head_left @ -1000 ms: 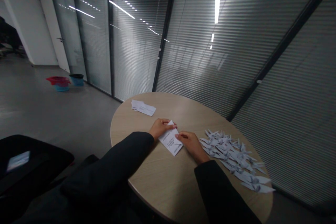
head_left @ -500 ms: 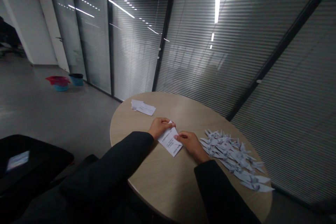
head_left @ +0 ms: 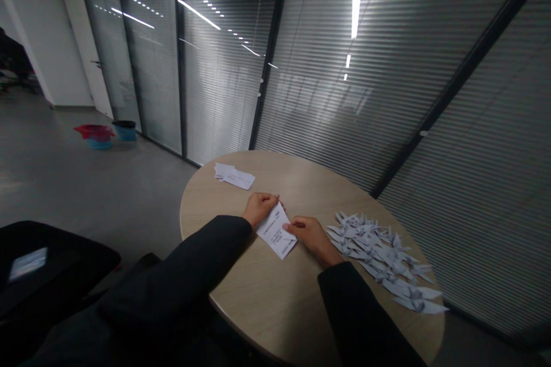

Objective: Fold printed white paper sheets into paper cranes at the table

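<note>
On the far left of the round wood-veneer surface (head_left: 241, 292) lie loose white paper slips (head_left: 235, 178). Near the middle of the surface, the left hand (head_left: 259, 210) pinches the upper end of a printed paper sheet (head_left: 275, 233), which sits just above the wood. The right hand (head_left: 312, 237) grips the sheet's right edge with clenched fingers (head_left: 293, 227). Further right, folded paper cranes (head_left: 381, 258) lie heaped on the surface.
</note>
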Available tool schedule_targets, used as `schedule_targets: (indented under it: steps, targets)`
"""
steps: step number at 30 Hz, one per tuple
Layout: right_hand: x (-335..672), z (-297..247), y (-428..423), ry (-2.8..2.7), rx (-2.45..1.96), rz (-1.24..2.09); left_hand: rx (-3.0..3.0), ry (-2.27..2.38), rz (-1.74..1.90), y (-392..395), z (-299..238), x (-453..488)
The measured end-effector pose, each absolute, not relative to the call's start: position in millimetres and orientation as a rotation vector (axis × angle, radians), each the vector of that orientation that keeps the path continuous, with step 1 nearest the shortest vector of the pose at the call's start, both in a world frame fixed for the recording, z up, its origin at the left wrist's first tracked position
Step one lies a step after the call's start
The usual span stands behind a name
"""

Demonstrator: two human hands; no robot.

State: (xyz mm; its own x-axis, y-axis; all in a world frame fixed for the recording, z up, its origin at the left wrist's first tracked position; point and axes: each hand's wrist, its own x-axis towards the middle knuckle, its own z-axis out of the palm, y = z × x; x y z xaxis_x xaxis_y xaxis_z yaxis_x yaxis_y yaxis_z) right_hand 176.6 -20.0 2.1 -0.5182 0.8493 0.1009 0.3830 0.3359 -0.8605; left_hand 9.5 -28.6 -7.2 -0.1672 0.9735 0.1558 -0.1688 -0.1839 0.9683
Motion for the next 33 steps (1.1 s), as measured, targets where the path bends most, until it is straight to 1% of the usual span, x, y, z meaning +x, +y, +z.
schedule_targets:
  steps: [11, 24, 33]
  targets:
    - [176.7, 4.3, -21.2, -2.115, -1.089, 1.081, 1.253, 1.197, 1.513, -24.7, -10.2, 7.5]
    - [177.9, 5.8, -21.2, -2.04, -1.153, 1.093, 1.296, 1.128, 1.498, -25.3, -10.7, 7.9]
    - [176.3, 5.0, -22.1, -1.985, -1.187, 1.05, 1.203, 1.016, 1.509, -28.1, -6.3, 10.1]
